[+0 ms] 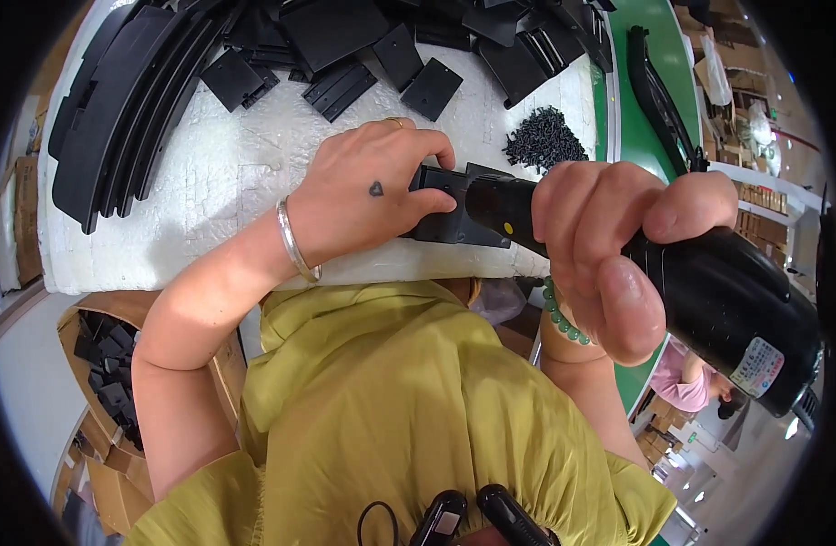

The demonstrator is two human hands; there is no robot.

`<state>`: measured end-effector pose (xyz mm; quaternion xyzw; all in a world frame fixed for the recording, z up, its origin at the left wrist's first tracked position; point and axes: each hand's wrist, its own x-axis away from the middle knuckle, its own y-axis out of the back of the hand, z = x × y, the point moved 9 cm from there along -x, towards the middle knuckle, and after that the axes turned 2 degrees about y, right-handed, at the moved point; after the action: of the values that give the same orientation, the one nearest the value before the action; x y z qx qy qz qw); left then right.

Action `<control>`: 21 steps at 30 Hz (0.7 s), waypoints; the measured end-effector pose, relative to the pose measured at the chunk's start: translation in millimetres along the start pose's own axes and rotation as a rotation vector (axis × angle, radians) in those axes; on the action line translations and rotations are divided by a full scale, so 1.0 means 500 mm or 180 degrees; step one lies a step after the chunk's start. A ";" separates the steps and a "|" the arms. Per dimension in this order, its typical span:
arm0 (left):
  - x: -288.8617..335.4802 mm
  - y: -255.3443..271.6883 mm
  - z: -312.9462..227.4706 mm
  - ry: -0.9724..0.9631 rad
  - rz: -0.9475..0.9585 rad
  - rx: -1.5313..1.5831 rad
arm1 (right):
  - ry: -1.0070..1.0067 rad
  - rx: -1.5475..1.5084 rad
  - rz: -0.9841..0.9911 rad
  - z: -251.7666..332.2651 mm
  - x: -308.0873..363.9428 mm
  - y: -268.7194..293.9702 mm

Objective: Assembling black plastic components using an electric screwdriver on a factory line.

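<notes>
White foam-covered surface (236,182), factory setting, green conveyor belt (645,136) along its right edge.

Item 1: right hand (600,250), grip closed around the body of a black power screwdriver (709,291); the tool lies tilted, its nose pointing left into item 3. Green bead bracelet (564,318) at the wrist.

Item 2: left hand (372,196), fingers curled down and pressing on item 3, holding it against the surface; ring on one finger, silver bangle (295,244) at the wrist.

Item 3: black plastic part (454,214), flat and angular, at the near edge of the surface, between the two hands, touching the tool's nose.

Item 4: heap of small black screws (545,138), just beyond the part.

Item 5: flat black plates (432,88), scattered across the far side.

Item 6: long curved black mouldings (118,118), stacked at far left.

Item 7: cardboard box (109,355) below the surface, left, holding more black pieces.

Item 8: yellow-green garment (391,400), worn by the person, filling the lower middle.
</notes>
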<state>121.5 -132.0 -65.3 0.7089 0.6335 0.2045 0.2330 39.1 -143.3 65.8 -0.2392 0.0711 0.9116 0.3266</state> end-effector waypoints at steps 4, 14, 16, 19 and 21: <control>0.007 0.011 0.001 -0.0087 -0.0240 0.0176 | -0.0207 0.0200 -0.0095 -0.013 -0.008 -0.020; 0.009 0.018 0.000 -0.0117 -0.0283 0.0299 | -0.0304 0.0489 0.0016 -0.019 -0.016 -0.033; 0.012 0.018 0.002 -0.0066 -0.0318 0.0237 | -0.0325 0.0486 0.0113 -0.021 -0.015 -0.038; 0.003 0.016 -0.003 -0.0029 -0.0225 0.0252 | -0.0170 0.0199 0.0033 -0.016 -0.017 -0.010; 0.000 0.012 -0.007 0.0004 -0.0116 0.0284 | -0.0031 -0.0343 -0.0269 -0.010 -0.010 0.029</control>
<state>123.9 -132.5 -59.0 0.7068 0.6550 0.1722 0.2045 35.3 -158.7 63.7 -0.2547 0.0102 0.9007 0.3517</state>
